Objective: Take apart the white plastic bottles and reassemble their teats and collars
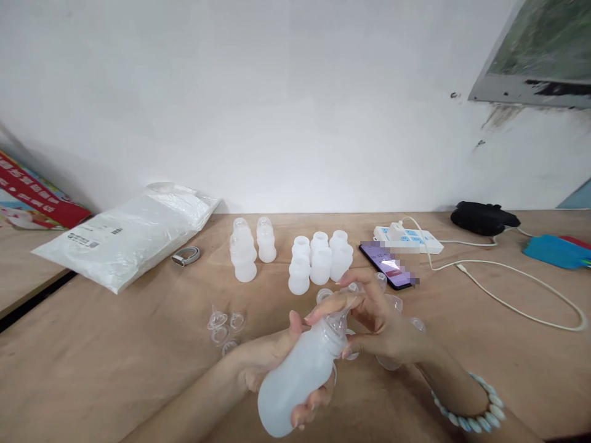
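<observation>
My left hand (270, 363) is wrapped round a frosted white plastic bottle (295, 378), held tilted low at the centre of the wooden table. My right hand (373, 323) pinches a clear teat (336, 324) at the bottle's neck, fingers curled over it. A pale bead bracelet (480, 406) sits on my right wrist. Behind my hands stand several open white bottles (318, 261) and, to their left, capped bottles (252, 246). Loose clear teats (224, 326) lie to the left, and clear caps (392, 301) lie just beyond my right hand.
A white plastic bag (129, 237) lies at the back left with a small metal ring (186, 256) beside it. A phone (388, 266), a power strip (409, 239), a white cable (517, 301), a black object (482, 217) and a blue object (556, 251) fill the right side.
</observation>
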Motion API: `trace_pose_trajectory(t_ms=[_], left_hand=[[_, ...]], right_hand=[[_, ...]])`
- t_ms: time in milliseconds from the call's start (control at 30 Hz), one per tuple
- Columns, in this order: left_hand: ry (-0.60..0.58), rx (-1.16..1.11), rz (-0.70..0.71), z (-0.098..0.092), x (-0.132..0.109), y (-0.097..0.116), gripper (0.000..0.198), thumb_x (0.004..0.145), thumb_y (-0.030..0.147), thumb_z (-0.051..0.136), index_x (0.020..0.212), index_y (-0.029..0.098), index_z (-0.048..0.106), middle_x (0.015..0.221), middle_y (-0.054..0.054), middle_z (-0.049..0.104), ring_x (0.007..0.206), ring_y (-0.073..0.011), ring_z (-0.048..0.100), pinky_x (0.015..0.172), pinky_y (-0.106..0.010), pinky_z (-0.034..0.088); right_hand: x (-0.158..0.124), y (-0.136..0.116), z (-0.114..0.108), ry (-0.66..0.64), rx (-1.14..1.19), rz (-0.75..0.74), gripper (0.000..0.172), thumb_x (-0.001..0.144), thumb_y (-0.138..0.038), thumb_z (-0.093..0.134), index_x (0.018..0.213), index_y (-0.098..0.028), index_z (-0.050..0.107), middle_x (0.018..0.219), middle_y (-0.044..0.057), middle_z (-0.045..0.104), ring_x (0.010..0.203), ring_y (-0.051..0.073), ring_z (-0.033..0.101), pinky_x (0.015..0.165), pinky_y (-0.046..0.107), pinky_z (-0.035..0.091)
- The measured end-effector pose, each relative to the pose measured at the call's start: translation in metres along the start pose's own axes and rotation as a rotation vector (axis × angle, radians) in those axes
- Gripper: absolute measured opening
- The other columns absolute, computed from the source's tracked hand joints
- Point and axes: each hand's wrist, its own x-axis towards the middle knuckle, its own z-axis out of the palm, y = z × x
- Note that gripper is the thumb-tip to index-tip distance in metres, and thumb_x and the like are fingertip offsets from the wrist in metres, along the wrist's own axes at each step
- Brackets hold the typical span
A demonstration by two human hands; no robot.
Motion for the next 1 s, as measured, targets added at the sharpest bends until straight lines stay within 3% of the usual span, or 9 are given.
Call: trace_pose_trajectory(t_ms=[133, 233, 333, 533, 633, 733, 800, 900, 1000], left_hand=[[-0.142, -0.034, 0.081, -0.004, 0.008, -0.011, 0.072, 0.049, 0.059, 0.087, 0.101, 0.019, 0.057, 0.065, 0.004, 0.067, 0.041, -0.0123, 0.057, 0.047, -0.024, 0.045], [-0.185, -0.001, 0.095, 0.002, 0.01, -0.013, 0.054, 0.05, 0.034, 0.092, 0.091, 0.013, 0.062, 0.056, 0.004, 0.061, 0.047, -0.0155, 0.059, 0.049, -0.027, 0.047], [-0.171, 0.034, 0.09, 0.009, 0.01, -0.011, 0.044, 0.048, 0.023, 0.089, 0.083, 0.011, 0.064, 0.051, 0.005, 0.054, 0.054, -0.0193, 0.062, 0.049, -0.028, 0.049], [-0.043, 0.03, 0.074, 0.01, 0.009, -0.014, 0.042, 0.046, 0.029, 0.088, 0.076, 0.013, 0.064, 0.049, 0.005, 0.056, 0.046, -0.0158, 0.056, 0.045, -0.029, 0.047], [-0.02, -0.027, 0.075, 0.01, 0.009, -0.015, 0.045, 0.047, 0.034, 0.088, 0.077, 0.012, 0.063, 0.051, 0.003, 0.059, 0.042, -0.0122, 0.053, 0.04, -0.024, 0.044], [0.02, -0.037, 0.106, 0.012, 0.007, -0.01, 0.046, 0.049, 0.033, 0.087, 0.081, 0.014, 0.061, 0.053, 0.002, 0.062, 0.039, -0.0114, 0.053, 0.037, -0.021, 0.041], [0.12, 0.038, 0.111, 0.016, 0.005, -0.004, 0.042, 0.052, 0.03, 0.085, 0.082, 0.015, 0.059, 0.056, 0.002, 0.062, 0.04, -0.0121, 0.056, 0.039, -0.022, 0.045], [0.348, 0.2, 0.123, 0.022, 0.001, 0.004, 0.031, 0.057, 0.022, 0.08, 0.079, 0.015, 0.058, 0.062, 0.003, 0.063, 0.043, -0.0094, 0.057, 0.044, -0.021, 0.046], [0.44, 0.272, 0.136, 0.025, -0.002, 0.009, 0.026, 0.061, 0.018, 0.077, 0.078, 0.016, 0.059, 0.063, 0.004, 0.063, 0.043, -0.0076, 0.057, 0.045, -0.019, 0.044]], right_hand=[[0.001, 0.0, 0.001, -0.074, 0.06, -0.043, 0.059, 0.083, -0.016, 0.075, 0.118, -0.034, 0.031, 0.109, 0.005, 0.072, 0.101, 0.021, 0.068, 0.072, 0.033, 0.054], [0.001, -0.003, 0.001, -0.102, 0.078, -0.046, 0.056, 0.084, -0.021, 0.075, 0.114, -0.034, 0.03, 0.103, 0.005, 0.073, 0.104, 0.023, 0.069, 0.072, 0.034, 0.055], [0.001, -0.007, 0.001, -0.091, 0.07, -0.033, 0.058, 0.083, -0.024, 0.077, 0.113, -0.033, 0.029, 0.097, 0.005, 0.073, 0.104, 0.024, 0.069, 0.073, 0.035, 0.056], [0.0, -0.012, 0.003, -0.113, 0.024, -0.033, 0.053, 0.086, -0.023, 0.073, 0.116, -0.033, 0.029, 0.095, 0.004, 0.073, 0.102, 0.022, 0.07, 0.07, 0.033, 0.055], [-0.001, -0.014, 0.004, -0.098, -0.026, -0.005, 0.056, 0.085, -0.018, 0.073, 0.118, -0.034, 0.03, 0.099, 0.002, 0.072, 0.101, 0.019, 0.068, 0.078, 0.034, 0.053], [-0.002, -0.012, 0.004, -0.039, -0.106, -0.003, 0.062, 0.081, -0.025, 0.079, 0.12, -0.034, 0.031, 0.107, 0.002, 0.069, 0.101, 0.019, 0.066, 0.086, 0.036, 0.05], [-0.001, -0.008, 0.004, 0.048, -0.212, 0.02, 0.068, 0.075, -0.034, 0.083, 0.121, -0.032, 0.033, 0.104, 0.002, 0.068, 0.099, 0.02, 0.064, 0.086, 0.036, 0.048], [0.001, -0.002, 0.004, 0.152, -0.351, 0.103, 0.067, 0.072, -0.048, 0.082, 0.118, -0.028, 0.038, 0.086, -0.002, 0.061, 0.08, 0.019, 0.059, 0.076, 0.034, 0.047], [0.003, -0.003, 0.001, 0.109, -0.372, 0.085, 0.074, 0.073, -0.054, 0.079, 0.126, -0.029, 0.033, 0.099, 0.002, 0.061, 0.088, 0.02, 0.059, 0.081, 0.036, 0.046]])
